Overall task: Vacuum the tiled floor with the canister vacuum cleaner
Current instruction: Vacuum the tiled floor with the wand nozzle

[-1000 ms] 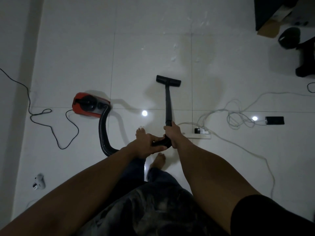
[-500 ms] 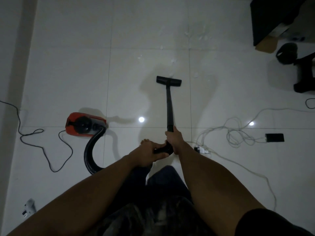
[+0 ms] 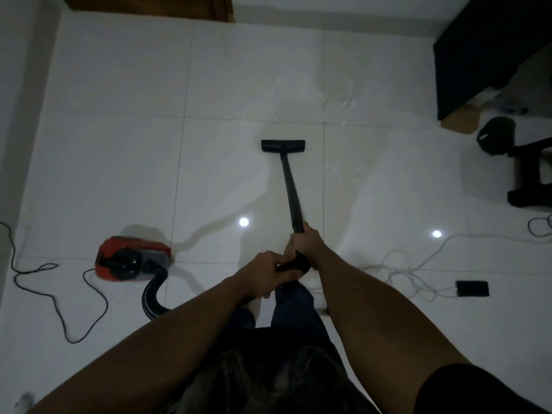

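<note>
A red and black canister vacuum [image 3: 133, 258] sits on the white tiled floor [image 3: 239, 85] to my left. Its black hose [image 3: 152, 297] curves down and behind my left arm. The black wand [image 3: 291, 189] runs forward from my hands to the flat floor nozzle [image 3: 283, 145], which lies on the tiles ahead. My right hand [image 3: 307, 243] grips the lower wand. Just behind it, my left hand [image 3: 267, 273] grips the black handle. White specks of debris [image 3: 337, 97] are scattered on the tiles beyond and to the right of the nozzle.
A black power cord [image 3: 59, 294] loops over the floor at the left. White cables [image 3: 412, 270] and a dark phone [image 3: 472, 288] lie at the right. A black chair base [image 3: 528, 180], a dark round object [image 3: 494, 135] and dark furniture [image 3: 478, 55] stand at the far right. A wooden door [image 3: 149, 6] is ahead.
I have stepped forward and the view has tilted up, so the far wall and door come into sight. The nozzle has advanced toward the debris. Both hands keep their hold.
</note>
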A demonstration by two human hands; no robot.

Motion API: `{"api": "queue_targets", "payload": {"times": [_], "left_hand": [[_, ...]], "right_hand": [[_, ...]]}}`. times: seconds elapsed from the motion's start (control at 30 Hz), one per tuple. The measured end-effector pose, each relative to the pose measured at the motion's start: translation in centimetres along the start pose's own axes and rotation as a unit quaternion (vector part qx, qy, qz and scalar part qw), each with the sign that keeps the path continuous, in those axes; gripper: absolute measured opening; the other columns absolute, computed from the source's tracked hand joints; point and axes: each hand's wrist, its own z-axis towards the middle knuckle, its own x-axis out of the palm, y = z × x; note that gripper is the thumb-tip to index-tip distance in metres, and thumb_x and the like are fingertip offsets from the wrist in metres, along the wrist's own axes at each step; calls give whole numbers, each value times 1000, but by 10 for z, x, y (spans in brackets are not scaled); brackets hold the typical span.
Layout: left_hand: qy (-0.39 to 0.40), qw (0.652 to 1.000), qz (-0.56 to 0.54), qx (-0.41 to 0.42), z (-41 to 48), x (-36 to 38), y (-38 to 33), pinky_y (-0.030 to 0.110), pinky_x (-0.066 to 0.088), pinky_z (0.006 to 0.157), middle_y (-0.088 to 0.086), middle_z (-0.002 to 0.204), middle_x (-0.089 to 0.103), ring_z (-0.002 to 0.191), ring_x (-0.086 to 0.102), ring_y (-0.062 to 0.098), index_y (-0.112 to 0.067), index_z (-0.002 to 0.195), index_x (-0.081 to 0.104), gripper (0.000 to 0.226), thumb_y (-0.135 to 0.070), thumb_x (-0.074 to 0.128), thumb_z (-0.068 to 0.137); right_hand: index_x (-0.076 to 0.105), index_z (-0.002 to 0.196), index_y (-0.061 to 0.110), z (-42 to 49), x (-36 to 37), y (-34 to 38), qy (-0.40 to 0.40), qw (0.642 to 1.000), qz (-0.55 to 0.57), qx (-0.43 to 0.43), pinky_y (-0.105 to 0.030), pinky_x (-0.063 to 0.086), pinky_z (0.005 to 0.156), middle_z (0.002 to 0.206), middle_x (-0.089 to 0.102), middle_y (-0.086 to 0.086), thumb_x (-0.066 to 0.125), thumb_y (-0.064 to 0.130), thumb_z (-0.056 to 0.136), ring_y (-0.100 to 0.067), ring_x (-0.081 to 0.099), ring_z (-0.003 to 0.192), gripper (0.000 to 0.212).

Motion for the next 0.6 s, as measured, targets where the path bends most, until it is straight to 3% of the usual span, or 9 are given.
{"api": "queue_targets", "payload": {"times": [0.07,0.13,0.23,0.33,0.43,0.5,0.53,0.57,0.6], "left_hand": [[-1,1000,2,5,24,-12,-20,35,54,60,6,70,69,60,65,14,-17,116,74,37,-45,68,92],[-7,1000,13,15,41,-25,-38,12,43,57,-13,66,62,55,57,-7,-17,120,73,31,-36,67,96],[-21,1000,9,15,61,-42,-57,11,42,55,-17,61,59,49,53,-7,-19,118,73,27,-34,66,97],[-33,999,8,10,74,-68,-72,15,44,58,-15,61,62,51,56,-5,-20,121,72,30,-36,67,96],[-36,999,10,-7,85,-95,-82,11,44,50,-13,60,61,47,55,-4,-20,126,69,33,-35,67,97],[-36,999,14,-14,93,-115,-91,16,50,60,-6,65,63,53,59,0,-23,118,72,27,-38,66,96],[-44,998,28,-17,100,-125,-93,27,56,77,-4,67,64,64,64,5,-31,104,73,14,-39,66,96],[-48,998,39,-18,105,-134,-95,46,52,95,0,71,66,81,69,16,-45,88,69,10,-40,65,96],[-53,997,51,-19,112,-144,-97,64,41,105,7,79,70,99,67,35,-51,75,65,23,-42,65,96]], "right_hand": [[45,147,14,21,-20,22,13,1000,-20,-5,-33,52,67,97,60,-6,52,12,100,-22,60,81,47],[46,145,16,39,-33,41,19,1000,-23,-1,-41,57,69,93,59,-6,53,13,99,-25,61,79,46],[48,143,17,63,-43,64,28,999,8,19,-51,59,85,96,62,-12,53,15,98,-29,61,80,46],[45,148,21,81,-47,91,36,998,40,34,-51,59,88,105,64,-15,53,17,97,-29,62,83,52],[40,152,26,93,-47,118,39,995,77,50,-47,59,90,107,65,-13,51,17,98,-26,61,84,56],[41,151,24,102,-47,139,39,993,102,54,-44,59,85,100,62,-11,50,14,99,-24,60,79,54],[42,149,23,108,-48,151,38,992,108,52,-43,59,83,99,62,-11,50,14,99,-24,59,78,52],[43,148,22,114,-48,160,35,992,112,51,-44,59,83,100,62,-12,50,14,99,-25,59,78,51],[43,148,22,120,-48,170,32,992,112,52,-47,59,84,102,62,-12,50,15,98,-26,60,80,51]]}}
